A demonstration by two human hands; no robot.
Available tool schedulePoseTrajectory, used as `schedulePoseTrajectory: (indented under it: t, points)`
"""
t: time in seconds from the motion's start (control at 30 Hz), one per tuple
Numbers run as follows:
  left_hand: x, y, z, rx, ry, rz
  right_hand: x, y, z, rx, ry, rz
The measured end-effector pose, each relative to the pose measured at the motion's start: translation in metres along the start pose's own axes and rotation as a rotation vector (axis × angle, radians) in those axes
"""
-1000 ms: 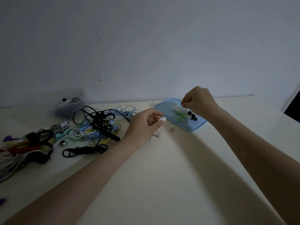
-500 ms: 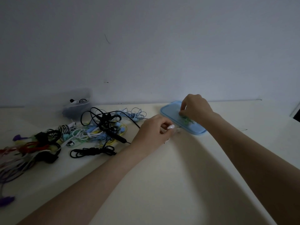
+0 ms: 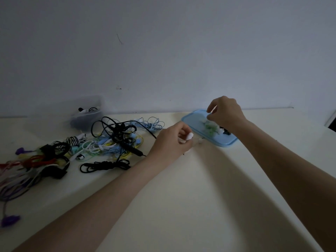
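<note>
My left hand (image 3: 170, 141) grips a white earbud (image 3: 189, 136) just left of a light blue lid (image 3: 192, 121) that lies flat on the table. On the lid sits a small heap of green, white and black ear tips (image 3: 211, 128). My right hand (image 3: 225, 113) hovers over that heap with thumb and forefinger pinched together; whether something small sits between them is too dim to tell. A thin pale cable trails from my left hand onto the table.
A tangle of earphone cables (image 3: 112, 140) in black, blue, yellow and white covers the left of the table. More red and purple cables (image 3: 27, 164) lie at the far left. A clear plastic box (image 3: 86, 113) stands against the wall.
My right hand has lifted off the heap on the lid, fingers pinched. My left hand has stayed beside the lid with the earbud.
</note>
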State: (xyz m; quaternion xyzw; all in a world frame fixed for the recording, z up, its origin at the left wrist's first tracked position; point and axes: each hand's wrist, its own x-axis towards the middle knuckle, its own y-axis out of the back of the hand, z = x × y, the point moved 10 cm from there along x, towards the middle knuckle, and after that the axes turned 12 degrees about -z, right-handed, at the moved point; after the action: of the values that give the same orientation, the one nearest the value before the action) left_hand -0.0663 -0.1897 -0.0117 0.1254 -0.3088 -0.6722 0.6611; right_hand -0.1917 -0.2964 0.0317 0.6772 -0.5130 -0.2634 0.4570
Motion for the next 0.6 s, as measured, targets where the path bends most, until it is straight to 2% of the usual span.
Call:
schedulePoseTrajectory:
  t: [0.1, 0.23, 0.43, 0.53, 0.6]
  points:
    - [0.002, 0.000, 0.000, 0.023, 0.020, -0.002, -0.015, 0.006, -0.015, 0.038, 0.095, 0.003]
    - [0.008, -0.002, 0.007, 0.085, 0.017, 0.029, -0.037, -0.010, -0.029, 0.295, 0.169, -0.080]
    - [0.017, -0.019, 0.016, 0.230, -0.034, -0.033, -0.052, -0.019, -0.012, 0.518, 0.089, 0.003]
    - [0.019, -0.024, 0.021, 0.315, -0.027, -0.048, -0.052, -0.021, -0.010, 0.641, 0.089, -0.015]
    - [0.018, -0.018, 0.019, 0.203, -0.009, 0.001, -0.053, -0.022, -0.007, 0.727, 0.092, -0.009]
